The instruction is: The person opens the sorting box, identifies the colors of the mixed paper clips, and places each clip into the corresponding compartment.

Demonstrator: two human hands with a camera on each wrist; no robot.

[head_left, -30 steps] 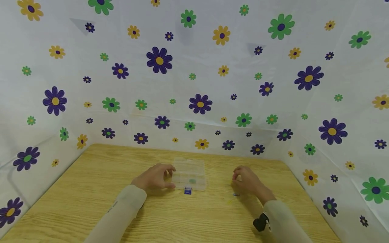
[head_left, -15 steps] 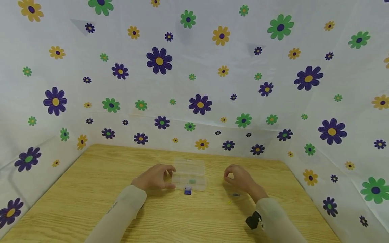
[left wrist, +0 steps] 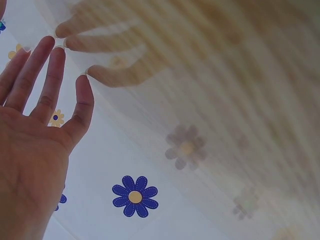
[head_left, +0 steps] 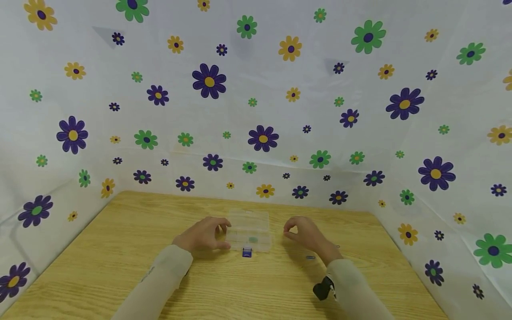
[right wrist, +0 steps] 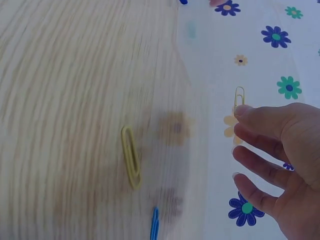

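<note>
A clear plastic compartment box lies with its lid raised at the back, a blue latch at its front. Inside one compartment is a small pale-green piece. My left hand is at the box's left edge, thumb and forefinger spread along it; in the left wrist view its other fingers reach nearly straight to the tabletop. Right of the box, my right hand pinches a yellow paper clip between thumb and forefinger, its other fingers loosely bent. The clip's lower end is hidden by the thumb.
On the wooden table lie a second yellow paper clip and a blue paper clip, both near my right wrist. Another tiny item shows beyond that forearm. A flower-patterned white sheet encloses the back and sides.
My right hand has moved left toward the box, holding the yellow paper clip. The left hand and the box have stayed in place.
</note>
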